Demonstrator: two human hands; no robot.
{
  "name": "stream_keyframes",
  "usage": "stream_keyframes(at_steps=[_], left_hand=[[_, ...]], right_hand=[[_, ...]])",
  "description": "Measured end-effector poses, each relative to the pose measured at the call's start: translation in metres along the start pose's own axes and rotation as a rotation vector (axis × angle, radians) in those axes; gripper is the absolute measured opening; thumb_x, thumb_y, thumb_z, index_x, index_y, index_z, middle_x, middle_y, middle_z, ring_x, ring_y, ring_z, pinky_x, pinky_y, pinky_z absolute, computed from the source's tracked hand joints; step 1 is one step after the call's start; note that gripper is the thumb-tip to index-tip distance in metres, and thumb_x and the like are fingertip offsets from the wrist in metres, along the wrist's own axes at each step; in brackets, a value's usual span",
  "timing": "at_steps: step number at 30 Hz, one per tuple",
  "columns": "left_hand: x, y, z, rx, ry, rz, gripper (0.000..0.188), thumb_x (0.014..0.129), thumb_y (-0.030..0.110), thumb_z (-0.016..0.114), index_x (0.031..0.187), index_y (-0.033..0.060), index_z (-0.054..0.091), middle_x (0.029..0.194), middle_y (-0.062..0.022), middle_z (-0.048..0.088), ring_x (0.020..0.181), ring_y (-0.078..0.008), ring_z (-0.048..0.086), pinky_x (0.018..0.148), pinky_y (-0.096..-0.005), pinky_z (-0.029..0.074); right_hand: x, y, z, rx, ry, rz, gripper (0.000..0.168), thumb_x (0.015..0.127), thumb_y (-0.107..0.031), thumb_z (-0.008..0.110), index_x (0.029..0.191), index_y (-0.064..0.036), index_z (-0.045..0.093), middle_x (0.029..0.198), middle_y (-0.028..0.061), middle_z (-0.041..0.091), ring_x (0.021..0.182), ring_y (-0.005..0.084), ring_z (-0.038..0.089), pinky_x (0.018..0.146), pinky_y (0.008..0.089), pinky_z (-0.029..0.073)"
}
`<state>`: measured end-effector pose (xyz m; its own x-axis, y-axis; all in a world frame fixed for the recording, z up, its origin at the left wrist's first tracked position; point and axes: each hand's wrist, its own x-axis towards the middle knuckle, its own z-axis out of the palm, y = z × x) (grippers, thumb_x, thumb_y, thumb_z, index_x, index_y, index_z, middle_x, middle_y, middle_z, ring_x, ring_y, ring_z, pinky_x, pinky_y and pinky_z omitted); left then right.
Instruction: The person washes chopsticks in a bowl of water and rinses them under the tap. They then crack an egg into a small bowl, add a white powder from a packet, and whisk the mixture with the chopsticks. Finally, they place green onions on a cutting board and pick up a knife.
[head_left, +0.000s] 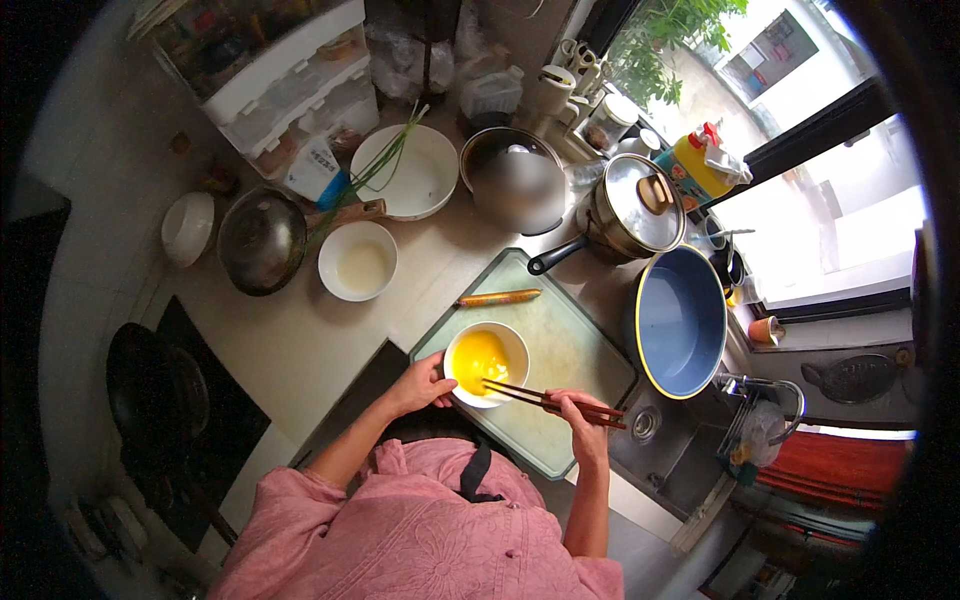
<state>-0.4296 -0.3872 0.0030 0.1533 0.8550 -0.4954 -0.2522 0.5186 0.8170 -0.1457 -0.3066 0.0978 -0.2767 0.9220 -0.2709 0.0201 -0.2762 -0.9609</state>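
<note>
My left hand (421, 384) grips the near left rim of a white bowl (517, 352). Beaten yellow egg (480, 358) lies in the bowl, with bright glints on its surface. A pair of dark wooden chopsticks (525, 396) is held in my right hand (577, 416), their tips dipped in the egg at the bowl's near side. The bowl rests on a pale green cutting board (577, 352). Just beyond it on the board lies a sausage in a gold wrapper (499, 298), which bears writing.
A white bowl of cloudy liquid (364, 261), a lidded frying pan (262, 241) and a bowl with green scallions (390, 154) stand at the back left. A lidded saucepan (637, 206) points its handle at the board. At right, a blue basin (681, 322) sits by the sink (675, 450) and faucet (787, 397).
</note>
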Motion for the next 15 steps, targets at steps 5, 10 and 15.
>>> stream_keyframes(at_steps=[5,10,15], left_hand=[[0.0,0.0,0.0,-0.002,0.007,0.01,0.049,0.089,0.009,0.058,0.132,0.0009,0.037,0.081,-0.0098,0.063,0.06,-0.0136,0.061,0.052,-0.0246,0.052],[0.0,-0.004,0.0,-0.03,0.013,-0.009,0.048,0.088,0.012,0.059,0.13,0.0004,0.039,0.082,-0.0093,0.063,0.06,-0.0134,0.062,0.053,-0.0241,0.052],[0.0,-0.004,0.005,-0.051,0.056,0.018,0.048,0.087,0.012,0.059,0.129,-0.0006,0.04,0.084,-0.009,0.064,0.061,-0.0132,0.062,0.052,-0.0239,0.051]], right_hand=[[0.001,0.002,0.002,0.02,0.107,-0.038,0.012,0.089,-0.007,0.057,0.091,0.003,0.064,0.097,0.0166,0.065,0.089,0.0243,0.065,0.083,0.0374,0.054],[-0.003,-0.005,0.002,0.002,0.082,-0.042,0.012,0.089,-0.006,0.057,0.091,0.003,0.064,0.095,0.0159,0.065,0.087,0.0229,0.065,0.081,0.0372,0.054],[-0.014,-0.017,-0.002,-0.05,0.13,-0.043,0.011,0.089,-0.003,0.055,0.088,0.004,0.064,0.095,0.0136,0.064,0.085,0.0199,0.064,0.079,0.0336,0.054]])
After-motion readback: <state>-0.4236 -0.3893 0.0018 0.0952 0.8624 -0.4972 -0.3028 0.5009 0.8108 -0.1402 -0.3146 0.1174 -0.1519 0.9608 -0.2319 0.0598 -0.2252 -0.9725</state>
